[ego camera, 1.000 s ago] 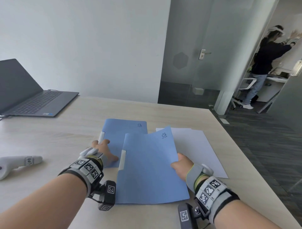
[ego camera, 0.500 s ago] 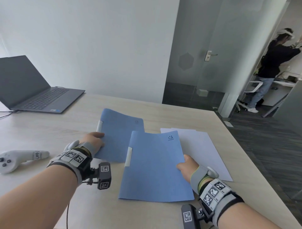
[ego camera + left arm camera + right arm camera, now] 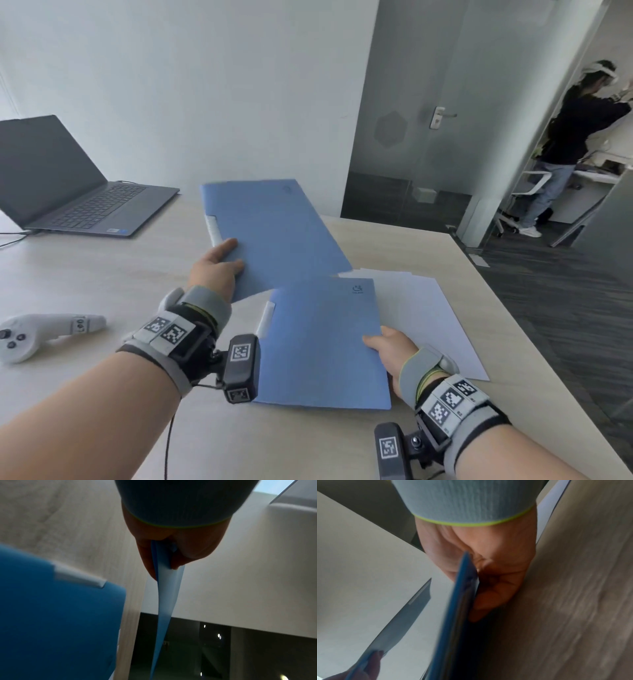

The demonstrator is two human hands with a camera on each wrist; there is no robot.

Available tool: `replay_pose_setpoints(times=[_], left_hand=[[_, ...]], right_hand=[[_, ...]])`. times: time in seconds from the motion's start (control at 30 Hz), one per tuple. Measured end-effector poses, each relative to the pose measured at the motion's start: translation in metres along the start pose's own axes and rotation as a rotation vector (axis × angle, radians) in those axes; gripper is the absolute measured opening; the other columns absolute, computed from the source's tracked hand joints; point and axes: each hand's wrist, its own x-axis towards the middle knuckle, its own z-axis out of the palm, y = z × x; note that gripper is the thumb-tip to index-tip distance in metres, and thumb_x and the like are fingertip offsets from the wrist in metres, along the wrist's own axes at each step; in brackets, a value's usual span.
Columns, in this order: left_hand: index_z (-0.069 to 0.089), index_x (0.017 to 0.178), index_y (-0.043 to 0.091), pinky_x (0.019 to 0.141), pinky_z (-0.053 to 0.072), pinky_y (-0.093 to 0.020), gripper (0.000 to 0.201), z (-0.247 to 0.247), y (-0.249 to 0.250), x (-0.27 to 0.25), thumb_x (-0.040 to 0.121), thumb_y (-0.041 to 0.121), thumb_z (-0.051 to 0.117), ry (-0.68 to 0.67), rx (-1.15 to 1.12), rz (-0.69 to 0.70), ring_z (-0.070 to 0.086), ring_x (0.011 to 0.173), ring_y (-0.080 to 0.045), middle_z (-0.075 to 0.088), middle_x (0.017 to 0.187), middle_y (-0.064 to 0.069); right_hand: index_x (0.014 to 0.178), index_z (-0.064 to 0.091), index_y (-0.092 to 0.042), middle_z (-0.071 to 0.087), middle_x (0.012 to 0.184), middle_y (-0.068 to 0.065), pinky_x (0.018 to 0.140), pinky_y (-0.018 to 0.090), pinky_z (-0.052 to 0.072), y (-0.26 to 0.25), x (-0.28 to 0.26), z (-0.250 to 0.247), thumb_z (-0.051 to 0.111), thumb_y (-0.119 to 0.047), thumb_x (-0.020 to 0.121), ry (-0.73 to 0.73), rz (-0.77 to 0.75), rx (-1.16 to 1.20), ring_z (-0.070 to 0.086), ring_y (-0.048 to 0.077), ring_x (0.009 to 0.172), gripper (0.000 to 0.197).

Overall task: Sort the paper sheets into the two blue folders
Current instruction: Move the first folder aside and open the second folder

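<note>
Left hand [image 3: 219,270]: pinches raised folder [image 3: 270,236], frame centre. Right hand [image 3: 390,353]: grips near folder [image 3: 322,346], lower centre, on counter [image 3: 85,281]. Paper sheets [image 3: 428,315]: right, partly under near folder.

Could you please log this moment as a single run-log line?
left hand: grips far folder, lifted | right hand: grips near folder edge | paper sheets: on table, unsorted

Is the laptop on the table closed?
No, the laptop stands open on the table, its dark screen upright and keyboard showing.
</note>
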Motion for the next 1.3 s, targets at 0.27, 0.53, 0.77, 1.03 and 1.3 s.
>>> replay_pose_setpoints(times=[0.27, 0.53, 0.77, 1.03, 1.3], left_hand=[[0.063, 0.134, 0.017, 0.099, 0.053, -0.057, 0.051, 0.032, -0.052, -0.052, 0.093, -0.012, 0.053, -0.269, -0.080, -0.287, 0.066, 0.104, -0.042, 0.065, 0.129, -0.019], [0.054, 0.142, 0.033, 0.101, 0.049, -0.038, 0.064, 0.040, -0.058, -0.058, 0.084, 0.011, 0.071, -0.402, 0.531, -0.175, 0.061, 0.110, -0.030, 0.052, 0.147, -0.014], [0.020, 0.159, 0.036, 0.126, 0.018, -0.043, 0.121, 0.043, -0.053, -0.081, 0.059, 0.076, 0.076, -0.716, 1.048, 0.037, 0.008, 0.158, -0.021, 0.009, 0.170, 0.002], [0.008, 0.158, 0.046, 0.098, 0.047, -0.029, 0.107, 0.035, -0.059, -0.085, 0.075, 0.064, 0.074, -0.677, 1.110, 0.140, 0.047, 0.140, -0.021, 0.039, 0.159, 0.004], [0.068, 0.118, 0.025, 0.078, 0.057, -0.043, 0.041, 0.011, -0.070, -0.062, 0.089, 0.052, 0.056, -0.275, 0.329, -0.179, 0.063, 0.082, -0.028, 0.070, 0.094, -0.005]], right_hand=[[0.091, 0.067, -0.009, 0.067, 0.075, 0.010, 0.051, 0.025, 0.044, -0.007, -0.006, -0.023, 0.045, -0.035, 0.094, 0.133, 0.063, 0.016, 0.058, 0.024, 0.056, 0.034], [0.085, 0.065, -0.012, 0.055, 0.057, 0.005, 0.040, 0.022, 0.028, -0.010, -0.022, -0.054, 0.048, -0.037, 0.093, -0.052, 0.126, 0.460, 0.044, 0.020, 0.044, 0.032], [0.096, 0.066, -0.010, 0.067, 0.076, 0.008, 0.037, 0.021, 0.026, 0.002, -0.017, -0.047, 0.062, -0.016, 0.090, -0.017, 0.031, 0.357, 0.057, 0.020, 0.053, 0.009], [0.087, 0.066, -0.017, 0.067, 0.074, 0.005, 0.046, 0.022, 0.027, -0.002, -0.012, -0.038, 0.066, -0.052, 0.085, 0.103, -0.022, 0.333, 0.055, 0.021, 0.054, 0.034], [0.086, 0.066, -0.014, 0.058, 0.072, 0.010, 0.047, 0.023, 0.030, 0.005, 0.002, -0.038, 0.053, -0.038, 0.094, 0.187, -0.035, 0.227, 0.054, 0.026, 0.059, 0.028]])
